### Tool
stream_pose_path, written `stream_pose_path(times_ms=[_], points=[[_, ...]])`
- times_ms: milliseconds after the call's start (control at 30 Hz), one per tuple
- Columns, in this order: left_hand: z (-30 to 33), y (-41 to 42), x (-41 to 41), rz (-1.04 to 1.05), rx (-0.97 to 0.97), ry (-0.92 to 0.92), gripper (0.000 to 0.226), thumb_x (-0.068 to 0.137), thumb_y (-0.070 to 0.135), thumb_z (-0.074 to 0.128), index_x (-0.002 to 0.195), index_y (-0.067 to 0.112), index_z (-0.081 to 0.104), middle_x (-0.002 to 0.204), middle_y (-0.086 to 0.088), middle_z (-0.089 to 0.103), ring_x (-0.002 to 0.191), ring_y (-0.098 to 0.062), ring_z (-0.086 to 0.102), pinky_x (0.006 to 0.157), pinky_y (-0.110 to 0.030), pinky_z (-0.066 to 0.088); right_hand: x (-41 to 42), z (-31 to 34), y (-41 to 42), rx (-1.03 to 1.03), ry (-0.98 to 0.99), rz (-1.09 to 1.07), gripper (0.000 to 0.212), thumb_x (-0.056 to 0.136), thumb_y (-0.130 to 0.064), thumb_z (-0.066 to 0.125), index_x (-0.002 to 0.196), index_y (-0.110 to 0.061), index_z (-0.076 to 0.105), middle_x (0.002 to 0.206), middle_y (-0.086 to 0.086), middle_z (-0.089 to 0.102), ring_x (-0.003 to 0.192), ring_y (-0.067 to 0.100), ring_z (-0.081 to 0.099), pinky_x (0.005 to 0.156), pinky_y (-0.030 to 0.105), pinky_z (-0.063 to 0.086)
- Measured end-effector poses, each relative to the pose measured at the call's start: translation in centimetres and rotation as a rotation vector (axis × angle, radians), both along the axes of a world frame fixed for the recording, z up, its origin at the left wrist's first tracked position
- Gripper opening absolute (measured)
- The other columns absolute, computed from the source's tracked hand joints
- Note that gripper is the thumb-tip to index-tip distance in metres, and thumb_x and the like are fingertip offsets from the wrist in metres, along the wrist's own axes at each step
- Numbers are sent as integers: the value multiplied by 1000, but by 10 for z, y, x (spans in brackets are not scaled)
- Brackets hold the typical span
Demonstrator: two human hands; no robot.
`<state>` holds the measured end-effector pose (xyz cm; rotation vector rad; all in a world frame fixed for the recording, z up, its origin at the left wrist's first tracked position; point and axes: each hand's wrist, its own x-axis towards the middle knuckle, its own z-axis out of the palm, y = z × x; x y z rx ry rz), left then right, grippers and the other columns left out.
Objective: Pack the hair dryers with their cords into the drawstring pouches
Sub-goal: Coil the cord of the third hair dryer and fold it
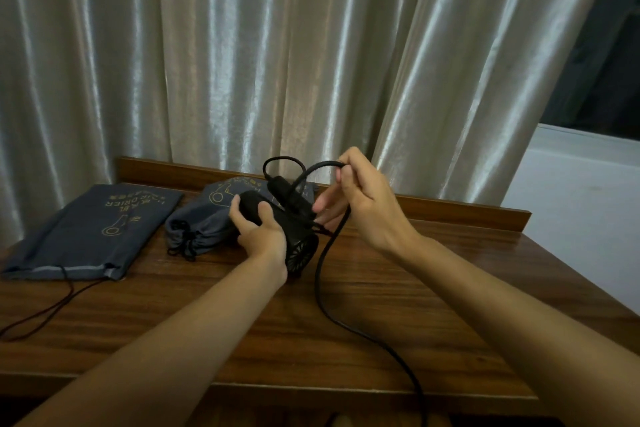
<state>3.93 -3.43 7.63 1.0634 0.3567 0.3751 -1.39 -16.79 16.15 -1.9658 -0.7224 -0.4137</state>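
Observation:
My left hand (258,230) grips the barrel of a black hair dryer (298,236) held just above the wooden table (346,322), its rear grille facing me. My right hand (360,198) pinches a loop of the dryer's black cord (320,274) above the folded handle. The cord runs down across the table and off the front edge. Behind the dryer lies a filled grey drawstring pouch (197,218), its mouth cinched. A flat grey pouch (93,229) with gold print lies at the left, its drawstring trailing over the table.
A low wooden rail (450,210) edges the back of the table. Shiny beige curtains (242,62) hang close behind it. A dark window and a white sill (588,146) are at the right.

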Motion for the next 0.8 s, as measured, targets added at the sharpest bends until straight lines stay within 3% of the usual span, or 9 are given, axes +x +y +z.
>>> stream_pose_path(times_ms=[67, 167, 233, 300, 367, 467, 633, 733, 800], points=[[-5, -1, 0, -17, 164, -61, 49, 101, 32, 47, 142, 51, 27, 146, -8, 36, 105, -17, 45, 69, -29, 44, -2, 4, 7, 115, 138, 83, 26, 109, -24, 26, 100, -4, 40, 84, 25, 70, 70, 41, 71, 64, 60, 58], [-16, 1, -3, -100, 443, -171, 47, 100, 33, 49, 140, 51, 32, 144, -1, 41, 120, -18, 47, 99, -41, 43, 3, 15, 12, 276, 308, 120, 25, 109, -23, 21, 100, -8, 39, 88, 27, 71, 75, 46, 71, 71, 57, 60], [-23, 4, -7, -125, 564, -257, 45, 100, 32, 50, 139, 49, 36, 144, 6, 44, 129, -15, 44, 109, -47, 37, 11, 21, 12, 408, 402, 97, 24, 109, -24, 19, 96, -12, 36, 88, 28, 72, 75, 48, 71, 70, 58, 60], [-27, 6, -15, -161, 630, -333, 41, 98, 39, 46, 135, 54, 39, 139, 15, 48, 128, -9, 46, 109, -47, 39, 19, 25, 10, 536, 479, 83, 21, 109, -20, 20, 94, -13, 34, 87, 30, 71, 75, 50, 70, 65, 55, 61], [-29, 8, -24, -215, 728, -342, 38, 92, 59, 36, 130, 65, 37, 131, 19, 51, 123, -7, 49, 106, -46, 41, 26, 26, 5, 614, 555, 71, 18, 106, -12, 21, 95, -13, 35, 88, 32, 71, 77, 52, 69, 62, 52, 61], [-34, 10, -32, -315, 817, -351, 51, 82, 79, 39, 131, 65, 35, 128, 22, 55, 121, -8, 53, 102, -43, 45, 35, 26, -2, 681, 642, 43, 19, 101, -5, 19, 94, -13, 35, 84, 32, 71, 74, 50, 70, 57, 45, 59], [-42, 12, -37, -363, 819, -374, 62, 70, 71, 67, 127, 52, 49, 102, 16, 68, 98, 3, 62, 85, -29, 54, 50, 20, -7, 732, 763, 21, 20, 103, -6, 17, 97, -10, 36, 84, 35, 69, 72, 52, 69, 57, 51, 60], [-45, 9, -35, -398, 797, -368, 61, 71, 68, 68, 126, 45, 54, 101, 16, 70, 97, 2, 64, 84, -26, 53, 53, 16, -8, 793, 843, 47, 19, 105, -7, 19, 98, -9, 37, 89, 37, 68, 75, 53, 68, 65, 56, 59], [-46, 4, -33, -420, 725, -346, 48, 75, 63, 65, 116, 39, 59, 104, 13, 69, 100, -3, 64, 90, -34, 53, 54, 16, -7, 891, 865, 72, 22, 105, -6, 18, 97, -8, 38, 86, 38, 67, 74, 54, 68, 64, 58, 58]])
